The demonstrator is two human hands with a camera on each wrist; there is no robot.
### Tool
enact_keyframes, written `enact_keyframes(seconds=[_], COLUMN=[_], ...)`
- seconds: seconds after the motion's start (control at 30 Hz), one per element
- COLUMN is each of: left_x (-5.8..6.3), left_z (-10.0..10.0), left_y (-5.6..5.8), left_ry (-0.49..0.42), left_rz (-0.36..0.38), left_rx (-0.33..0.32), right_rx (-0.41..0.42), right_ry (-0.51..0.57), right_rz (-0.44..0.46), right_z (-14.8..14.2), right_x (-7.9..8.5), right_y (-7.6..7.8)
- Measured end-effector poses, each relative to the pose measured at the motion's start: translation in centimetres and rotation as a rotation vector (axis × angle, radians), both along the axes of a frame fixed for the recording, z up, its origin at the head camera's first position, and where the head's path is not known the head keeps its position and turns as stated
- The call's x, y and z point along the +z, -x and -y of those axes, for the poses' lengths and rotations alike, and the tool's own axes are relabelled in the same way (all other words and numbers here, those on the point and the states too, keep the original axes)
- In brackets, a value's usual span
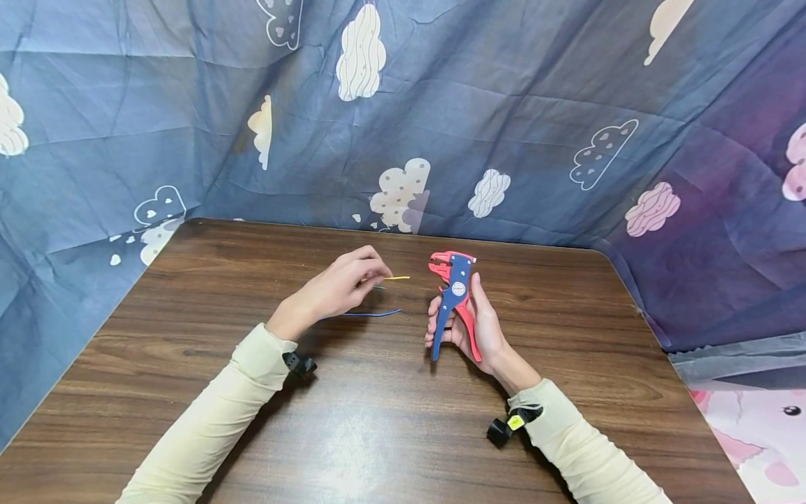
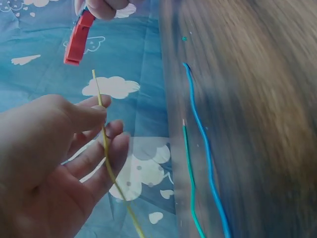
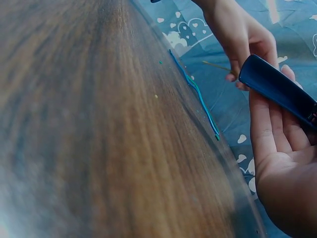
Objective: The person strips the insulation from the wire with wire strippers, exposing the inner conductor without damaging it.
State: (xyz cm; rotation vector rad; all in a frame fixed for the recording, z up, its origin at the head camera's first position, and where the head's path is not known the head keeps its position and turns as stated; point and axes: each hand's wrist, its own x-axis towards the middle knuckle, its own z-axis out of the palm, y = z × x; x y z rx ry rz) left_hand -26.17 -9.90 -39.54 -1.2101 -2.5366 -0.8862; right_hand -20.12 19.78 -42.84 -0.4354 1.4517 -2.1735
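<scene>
Between thumb and forefinger, my left hand point(image 1: 340, 283) pinches a yellow wire point(image 1: 398, 278) above the table. In the left wrist view, the tip of the yellow wire point(image 2: 119, 187) sticks up past the thumb and its tail hangs below. My right hand point(image 1: 490, 332) holds a red and blue wire stripper point(image 1: 458, 276), its head pointing away and its handles spread. The fingers lie behind the handles and the thumb runs beside them. A small gap separates the yellow wire's end from the tool. On the table lie a blue wire point(image 2: 205, 144) and a green wire point(image 2: 189, 168) with a bare end.
The brown wooden table point(image 1: 390, 420) meets a blue cloud-printed cloth point(image 1: 466, 126) at its far edge. Tiny scraps lie on the wood, including a green bit point(image 2: 184, 38) and a yellowish bit point(image 3: 156, 96).
</scene>
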Motion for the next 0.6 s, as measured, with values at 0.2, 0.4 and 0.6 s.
enact_keyframes(seconds=[0.2,0.4,0.6], left_x=[0.9,1.6,2.2], left_z=[-0.6,-1.1,-1.5], left_y=[-0.5,-1.1,-1.8], left_ry=[-0.032,-0.094,-0.146], left_rz=[-0.02,-0.037,-0.028], left_rx=[0.014,0.048,0.062], right_rx=[0.012,0.039,0.055], right_ry=[0.005,-0.009,0.002], right_rz=[0.021,0.031,0.041], right_z=[0.0,0.0,0.0], right_x=[-0.1,0.1,0.1], right_y=[0.0,-0.1,-0.1])
